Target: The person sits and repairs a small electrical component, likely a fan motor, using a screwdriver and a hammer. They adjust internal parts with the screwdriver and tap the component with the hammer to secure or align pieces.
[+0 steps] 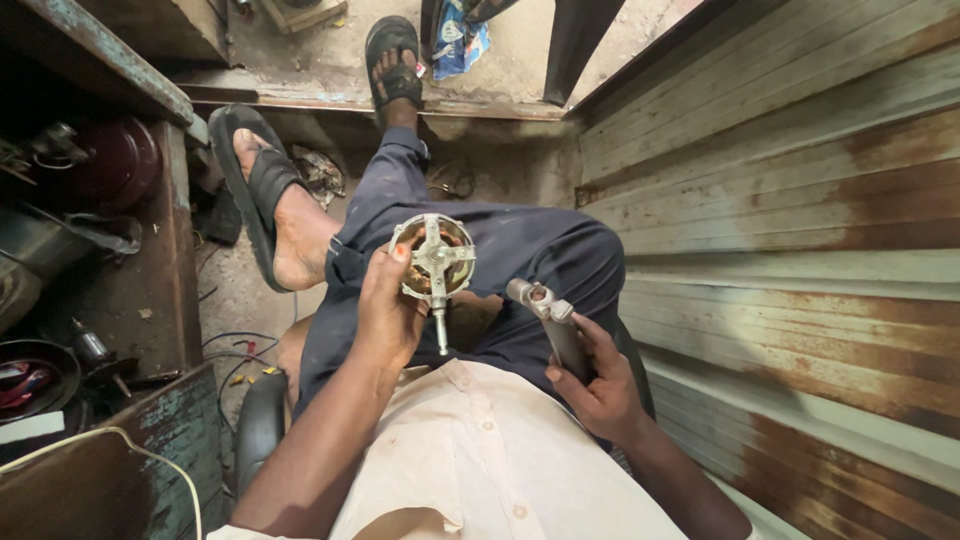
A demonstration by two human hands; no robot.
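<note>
While sitting cross-legged in a cramped workshop, a person is holding a small electric motor point(433, 262) up over the lap, the left hand point(385, 310) wrapping its fingers round the motor's left rim and back. The motor — a round metal frame with a cross-shaped bracket on its face, copper windings showing behind, and a thin shaft pointing down toward the shirt — is looking dense and rigid, likely heavy for its size. The rim and bracket arms are offering the firm hold; the windings look delicate and the shaft too thin and smooth for a sure hold. Just to the right, the right hand point(598, 385) is closing round the handle of a grey metal tool point(548, 318) — its exact kind is hard to tell — with the tool's head angled toward the motor, near but not touching. A rusted corrugated wall point(800, 250) is running along the right; cluttered shelves point(90, 250) with parts are standing at left.
</note>
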